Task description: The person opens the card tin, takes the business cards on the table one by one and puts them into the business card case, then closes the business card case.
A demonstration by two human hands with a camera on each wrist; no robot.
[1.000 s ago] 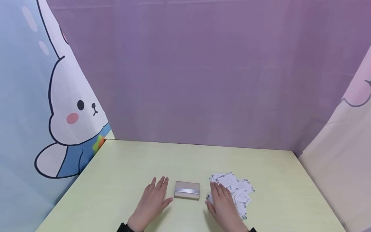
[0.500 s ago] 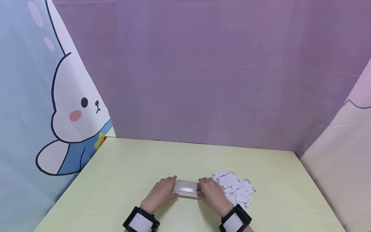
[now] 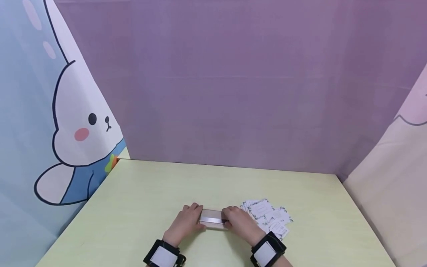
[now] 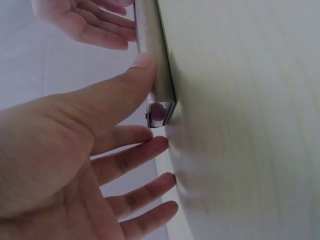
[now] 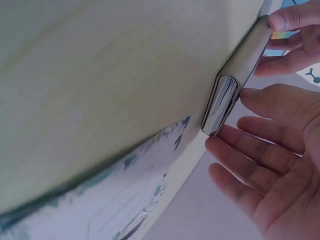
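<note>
A small silver metal case point(image 3: 212, 217) lies flat on the pale green table point(image 3: 150, 193). My left hand point(image 3: 186, 221) holds its left end: the thumb point(image 4: 131, 79) lies on the case point(image 4: 154, 60) and the fingers reach past its end. My right hand point(image 3: 239, 221) holds the right end, its thumb point(image 5: 265, 100) against the case point(image 5: 235, 82) and its fingers point(image 5: 240, 150) spread just below the rounded end. The case looks closed. A loose pile of white printed cards point(image 3: 270, 218) lies right of the right hand, the cards point(image 5: 125, 200) blurred in the right wrist view.
A purple backdrop point(image 3: 233, 92) closes the far side of the table. A rabbit-print curtain point(image 3: 66, 129) hangs on the left and a pale curtain point(image 3: 393, 178) on the right. Black wrist straps point(image 3: 165, 256) sit on both forearms.
Both hands moved inward from flat on the table beside the case and took hold of its two ends. The cards stayed where they were.
</note>
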